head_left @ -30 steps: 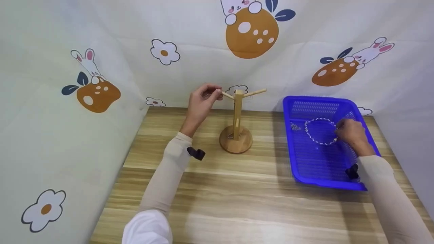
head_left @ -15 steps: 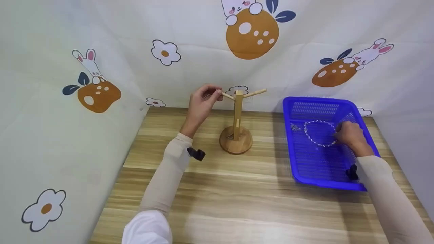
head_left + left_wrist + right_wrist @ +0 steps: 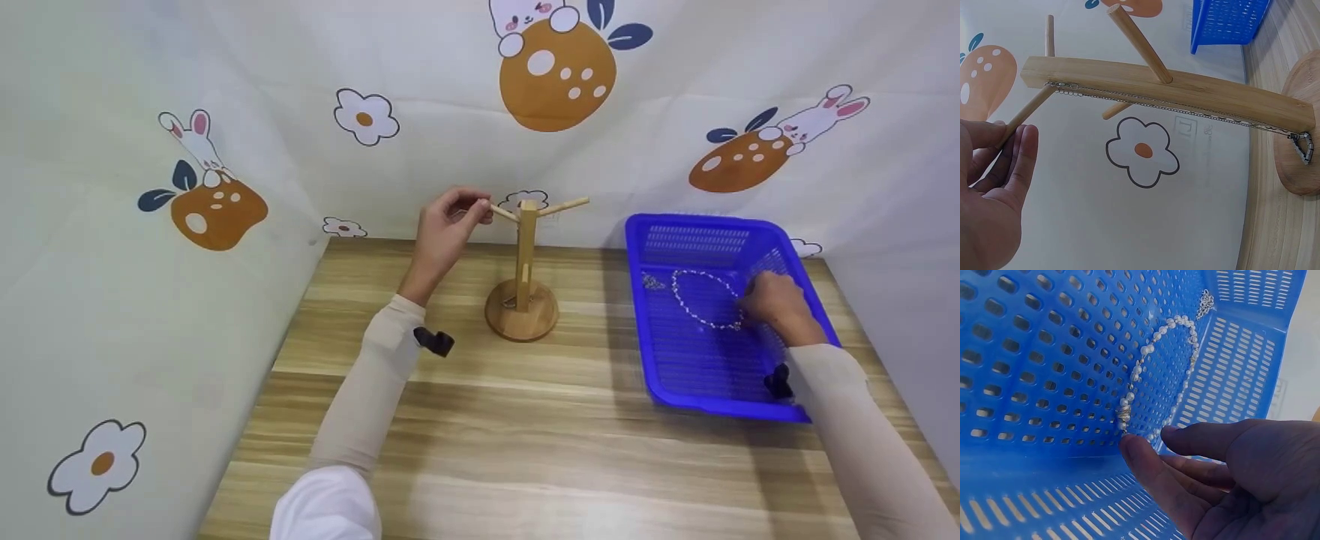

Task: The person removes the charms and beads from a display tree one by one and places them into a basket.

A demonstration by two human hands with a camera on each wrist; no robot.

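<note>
My left hand (image 3: 448, 229) pinches the end of a peg (image 3: 504, 212) on a wooden stand (image 3: 528, 251) with a round base. In the left wrist view, a thin silver chain necklace (image 3: 1154, 106) hangs from that peg along the post, its dark pendant (image 3: 1302, 147) down by the base. Inside a blue plastic basket (image 3: 654, 381), my right hand (image 3: 776, 306) holds a white beaded necklace (image 3: 686, 307) at its near right side. The right wrist view shows the beads (image 3: 1136, 373) spread in a loop from the fingertips.
A small heap of silver chain (image 3: 652, 281) lies in the basket's left back corner. Another peg (image 3: 566, 205) slants up to the right from the stand. Printed cloth (image 3: 435, 135) walls in the wooden table (image 3: 480, 442) at the back and sides.
The right hand has shifted slightly toward me, and the beaded loop has come lower with it, turning narrower and more slanted. The left hand stays at the peg.
</note>
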